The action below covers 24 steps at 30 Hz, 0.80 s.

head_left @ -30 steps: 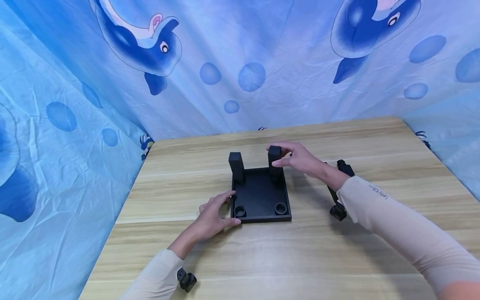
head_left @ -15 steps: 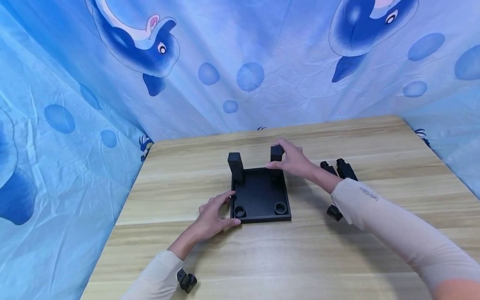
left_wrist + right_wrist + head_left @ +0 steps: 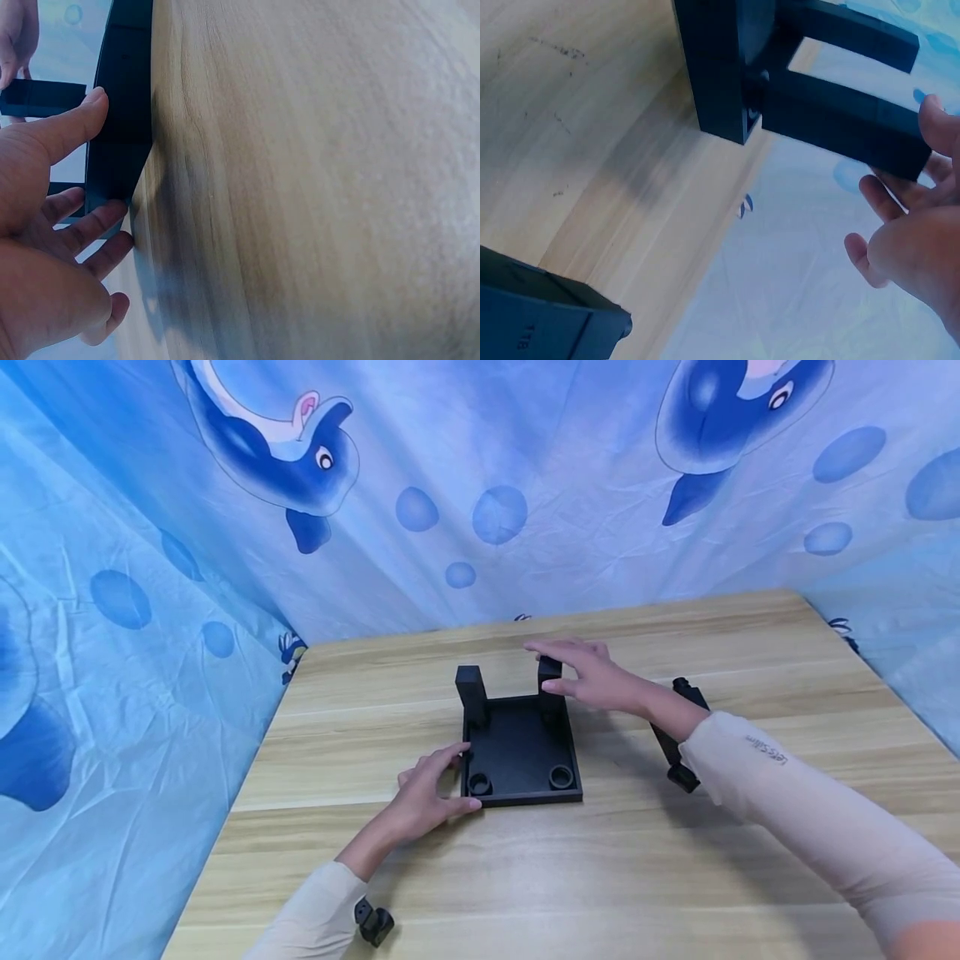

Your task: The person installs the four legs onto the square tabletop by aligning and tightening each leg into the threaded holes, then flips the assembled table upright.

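A shallow black square tabletop (image 3: 517,747) with a raised rim lies upturned on the wooden table. Two black legs rise from its far corners, and round sockets (image 3: 561,777) sit at its near corners. My left hand (image 3: 423,793) holds the tabletop's near left corner, thumb (image 3: 94,101) on one side and fingers on another. The right leg (image 3: 840,131) has my right hand (image 3: 592,678) at its top, thumb against one face and fingers behind. The far left leg (image 3: 471,689) stands untouched. How tightly the right fingers press is hidden.
Beyond the tabletop to the right lie loose black legs (image 3: 686,689), partly covered by my right forearm; one (image 3: 547,307) shows a round stub. A small black piece (image 3: 375,925) pokes out beside my left sleeve. A blue dolphin-print curtain (image 3: 450,485) borders the wooden table (image 3: 360,693).
My right hand has turned back and forth about the right leg's top, its wrist and forearm shifting left and then right. The left hand and tabletop have stayed put.
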Motion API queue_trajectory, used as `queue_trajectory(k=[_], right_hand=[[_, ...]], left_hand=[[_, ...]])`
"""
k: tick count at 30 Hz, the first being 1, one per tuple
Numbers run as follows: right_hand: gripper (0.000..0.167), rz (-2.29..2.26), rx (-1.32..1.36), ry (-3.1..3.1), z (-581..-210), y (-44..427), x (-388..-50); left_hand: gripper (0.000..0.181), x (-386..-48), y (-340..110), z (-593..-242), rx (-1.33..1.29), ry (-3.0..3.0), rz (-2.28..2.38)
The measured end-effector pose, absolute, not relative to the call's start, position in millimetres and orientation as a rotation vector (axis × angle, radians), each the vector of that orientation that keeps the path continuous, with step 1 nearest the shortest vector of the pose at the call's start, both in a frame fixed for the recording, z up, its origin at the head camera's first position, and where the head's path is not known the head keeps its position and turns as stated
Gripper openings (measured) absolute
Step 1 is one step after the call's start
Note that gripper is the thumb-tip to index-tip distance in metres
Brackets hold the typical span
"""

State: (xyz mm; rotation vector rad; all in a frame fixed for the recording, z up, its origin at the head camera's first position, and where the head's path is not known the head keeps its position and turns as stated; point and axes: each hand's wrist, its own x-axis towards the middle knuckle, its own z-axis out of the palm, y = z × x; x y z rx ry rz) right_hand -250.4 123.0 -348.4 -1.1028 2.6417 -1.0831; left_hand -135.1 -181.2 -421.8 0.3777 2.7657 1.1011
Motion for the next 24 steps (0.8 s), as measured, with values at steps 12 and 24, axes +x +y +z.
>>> queue_trajectory(k=[12,24], right_hand=[[0.035,-1.321,-0.94,2.758,-359.0,125.6,-259.1],[0.062,-1.185,-0.994,2.625,-356.0,136.8,-263.5]], left_hand=[[0.082,-135.7,-181.1,-419.6,0.372,2.765,1.099],[0.082,-135.7,-180.5,-421.7,0.368,2.762,1.095]])
